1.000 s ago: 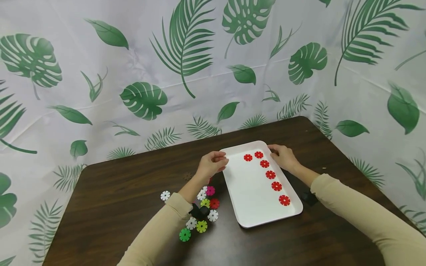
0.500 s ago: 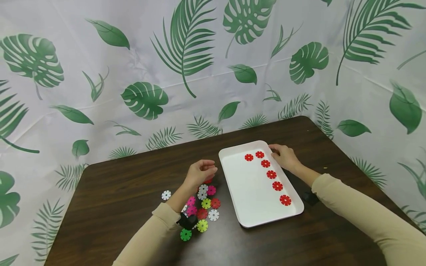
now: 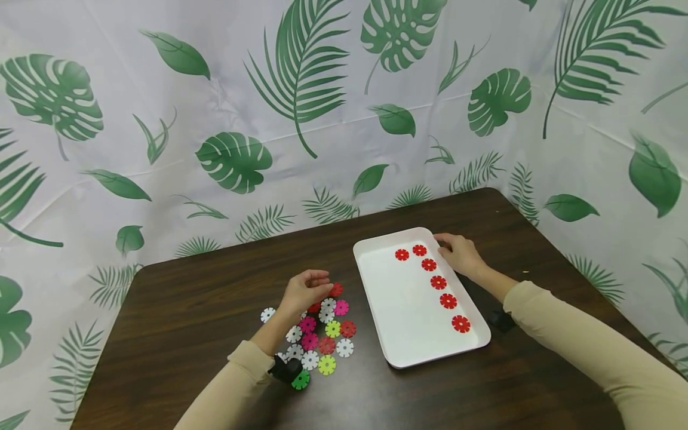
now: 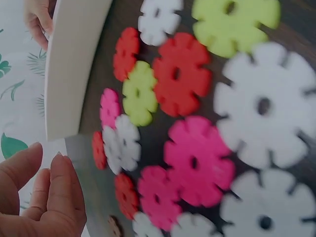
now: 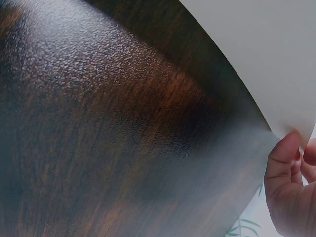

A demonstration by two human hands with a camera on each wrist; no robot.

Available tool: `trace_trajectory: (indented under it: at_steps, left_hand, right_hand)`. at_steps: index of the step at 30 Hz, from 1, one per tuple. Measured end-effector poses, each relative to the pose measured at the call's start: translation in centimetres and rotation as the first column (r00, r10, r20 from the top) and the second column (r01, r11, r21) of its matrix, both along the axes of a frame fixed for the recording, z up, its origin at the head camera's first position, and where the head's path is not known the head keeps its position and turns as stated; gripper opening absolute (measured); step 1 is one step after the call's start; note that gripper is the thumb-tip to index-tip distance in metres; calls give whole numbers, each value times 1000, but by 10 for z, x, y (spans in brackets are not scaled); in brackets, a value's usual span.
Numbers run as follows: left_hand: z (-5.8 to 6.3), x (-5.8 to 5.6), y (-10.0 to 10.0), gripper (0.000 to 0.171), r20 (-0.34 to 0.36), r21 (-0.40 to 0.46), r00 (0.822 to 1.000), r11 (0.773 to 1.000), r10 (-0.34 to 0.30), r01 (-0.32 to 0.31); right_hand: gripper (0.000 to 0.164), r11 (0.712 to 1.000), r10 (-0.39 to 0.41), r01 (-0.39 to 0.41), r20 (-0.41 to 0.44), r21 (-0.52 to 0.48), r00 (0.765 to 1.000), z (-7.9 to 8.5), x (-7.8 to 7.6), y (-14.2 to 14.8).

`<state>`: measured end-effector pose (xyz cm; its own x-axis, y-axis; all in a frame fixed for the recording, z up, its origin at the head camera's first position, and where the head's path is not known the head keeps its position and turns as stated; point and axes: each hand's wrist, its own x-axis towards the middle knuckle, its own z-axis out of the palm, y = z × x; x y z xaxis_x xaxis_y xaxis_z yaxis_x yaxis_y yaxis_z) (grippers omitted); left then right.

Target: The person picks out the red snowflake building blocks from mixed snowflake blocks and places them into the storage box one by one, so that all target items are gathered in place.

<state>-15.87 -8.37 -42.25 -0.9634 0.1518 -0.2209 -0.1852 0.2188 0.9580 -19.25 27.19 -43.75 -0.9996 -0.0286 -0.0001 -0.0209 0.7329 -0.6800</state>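
Note:
My left hand point(image 3: 301, 295) hovers over the far edge of a loose spread of notched plastic discs in several colours. Its thumb and fingertips are apart in the left wrist view, and nothing shows between them. A red disc point(image 3: 336, 289) lies just beyond the fingertips. Close by are a white disc point(image 4: 262, 138) and a pink disc point(image 4: 180, 163). At the right, my right hand point(image 3: 458, 257) pinches the far right rim of a white tray point(image 3: 395, 304), thumb against the outer wall point(image 5: 281, 74). Several red discs point(image 3: 444, 298) lie in the tray along its far and right sides.
A dark wooden table point(image 3: 193, 334) carries everything. Green disc point(image 3: 301, 385) and yellow disc point(image 3: 326, 371) lie at the near side of the spread, left of the tray. A leaf-printed cloth point(image 3: 333, 125) hangs behind the table.
My left hand has left the tray's far left corner and moved left and nearer, over the loose discs. The right hand stays at the rim; the red discs in the tray keep their arrangement.

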Motion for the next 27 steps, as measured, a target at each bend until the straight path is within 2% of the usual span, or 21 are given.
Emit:
trace_trajectory:
  at_steps: [7,12,20,27]
  left_hand:
    - [-8,5,-15,35,15,-83,999,996,32,-31]
    - [-9,10,-23,36,8,-113,999,993,47,-46]
    - [-14,12,-29,35,-20,-193,997,978,79,-81]
    - [-19,15,-33,35,-95,-259,995,964,37,-60]
  right_hand:
    - [43,1000,3,-3,2,-10,1000,0,0,1]
    - [43,1000,10,-10,0,-7,1000,-1,0,1]
    - [42,1000,8,-8,-4,-1,1000,-1,-2,1]
    - [42,1000,3,-3,-2,-1,1000,2,0,-1]
